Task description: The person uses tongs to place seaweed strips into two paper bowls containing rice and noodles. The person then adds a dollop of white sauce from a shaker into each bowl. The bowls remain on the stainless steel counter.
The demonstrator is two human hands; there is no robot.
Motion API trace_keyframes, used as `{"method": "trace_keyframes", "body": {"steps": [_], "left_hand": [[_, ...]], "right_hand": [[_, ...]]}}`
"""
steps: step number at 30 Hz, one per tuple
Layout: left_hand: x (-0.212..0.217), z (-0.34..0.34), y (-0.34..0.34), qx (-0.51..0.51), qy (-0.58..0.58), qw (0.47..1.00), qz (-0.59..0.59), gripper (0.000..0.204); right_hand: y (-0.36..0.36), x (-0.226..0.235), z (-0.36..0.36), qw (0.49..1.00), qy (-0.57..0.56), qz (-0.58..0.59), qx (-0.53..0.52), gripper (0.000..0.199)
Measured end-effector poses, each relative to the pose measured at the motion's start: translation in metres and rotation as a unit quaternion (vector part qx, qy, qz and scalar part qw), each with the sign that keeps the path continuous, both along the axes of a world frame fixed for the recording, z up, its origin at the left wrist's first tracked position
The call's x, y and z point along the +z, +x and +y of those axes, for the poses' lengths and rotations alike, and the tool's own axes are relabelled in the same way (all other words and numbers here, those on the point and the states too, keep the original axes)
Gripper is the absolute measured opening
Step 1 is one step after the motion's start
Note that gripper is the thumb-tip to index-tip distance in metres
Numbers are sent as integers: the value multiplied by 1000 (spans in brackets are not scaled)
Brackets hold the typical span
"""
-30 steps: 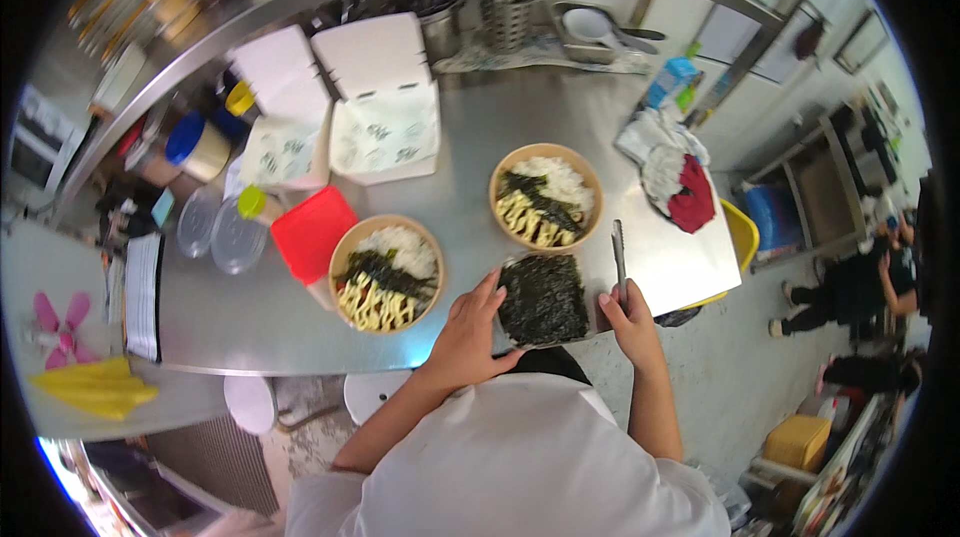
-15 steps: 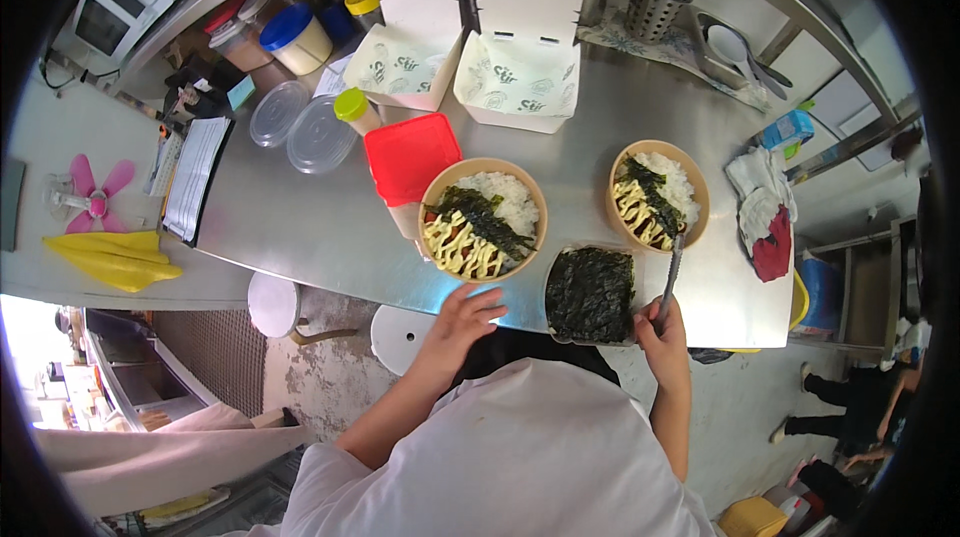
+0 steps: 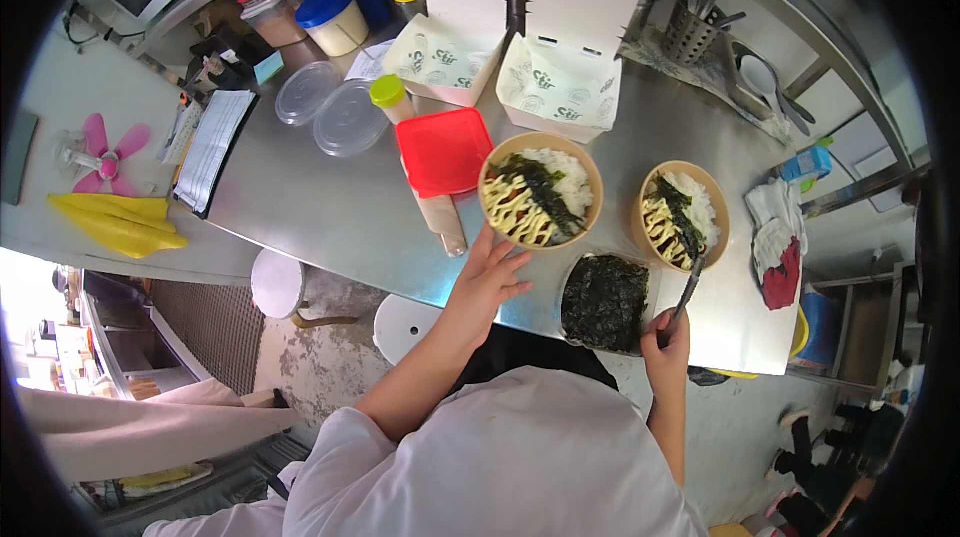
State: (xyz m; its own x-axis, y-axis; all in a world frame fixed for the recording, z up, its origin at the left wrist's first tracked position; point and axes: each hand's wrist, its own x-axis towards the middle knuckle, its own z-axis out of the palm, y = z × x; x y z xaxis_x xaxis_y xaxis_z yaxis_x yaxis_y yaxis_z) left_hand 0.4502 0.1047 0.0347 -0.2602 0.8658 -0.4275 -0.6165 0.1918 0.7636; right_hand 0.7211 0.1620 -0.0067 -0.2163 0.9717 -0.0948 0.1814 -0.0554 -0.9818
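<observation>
Right hand (image 3: 667, 337): grip clasping grey metal tongs (image 3: 688, 291) beside square black seaweed sheets (image 3: 604, 303), near edge of steel desk (image 3: 300, 199). Left hand (image 3: 486, 285): grip spread, beside round tan paper bowl (image 3: 598, 187).

A steel table (image 3: 300, 217) carries a red-lidded container (image 3: 443, 152). Around it as clock centre stand an open white box (image 3: 445, 59) at twelve, a second open box (image 3: 560, 89) at two, clear lids (image 3: 348, 119) near ten, and, between three and four, a rice bowl (image 3: 702, 202) and bundled cloths (image 3: 772, 217).
</observation>
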Motion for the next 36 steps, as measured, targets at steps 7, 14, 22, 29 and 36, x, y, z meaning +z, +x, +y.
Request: {"method": "trace_keyframes", "body": {"steps": [7,14,22,29,36], "left_hand": [[-4,8,-68,89,-31,878,469,54],[-19,54,-169,77,-212,747,626,43],[-32,63,-182,155,-116,827,528,41],[-30,76,-185,97,-134,823,544,36],[18,35,-159,275,32,805,524,23]], "right_hand": [[-16,8,-7,984,51,-168,-8,17],[-49,3,-9,988,29,-147,33,17],[-61,1,-6,990,53,-125,42,19],[-60,3,-5,989,50,-125,56,20],[-56,0,-3,994,6,-80,76,18]]}}
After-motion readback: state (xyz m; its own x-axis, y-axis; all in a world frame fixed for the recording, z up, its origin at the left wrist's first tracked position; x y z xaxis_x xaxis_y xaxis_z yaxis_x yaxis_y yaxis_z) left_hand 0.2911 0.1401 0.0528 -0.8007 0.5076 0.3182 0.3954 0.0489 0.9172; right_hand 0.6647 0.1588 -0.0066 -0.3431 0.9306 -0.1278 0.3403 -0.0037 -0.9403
